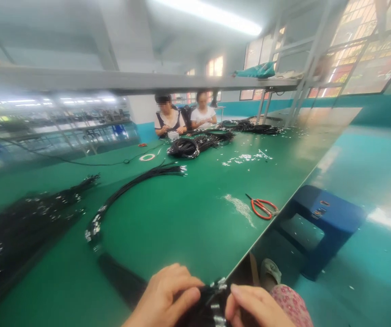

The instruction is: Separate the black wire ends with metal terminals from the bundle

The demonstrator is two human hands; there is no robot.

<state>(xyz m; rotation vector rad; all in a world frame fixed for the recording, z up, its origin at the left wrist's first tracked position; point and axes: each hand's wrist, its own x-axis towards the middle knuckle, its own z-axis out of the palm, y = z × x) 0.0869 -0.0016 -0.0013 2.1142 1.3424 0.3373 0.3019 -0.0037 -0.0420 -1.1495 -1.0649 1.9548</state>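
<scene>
Both the left hand and right hand pinch a black cable bundle at the table edge, near the scissors, steadying its metal ends.

Black cable bundle — metal-tipped ends up — at table's near edge.

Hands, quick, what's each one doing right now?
Left hand: fingers closed on the black cable bundle.
Right hand: fingers closed on the same bundle.
</scene>
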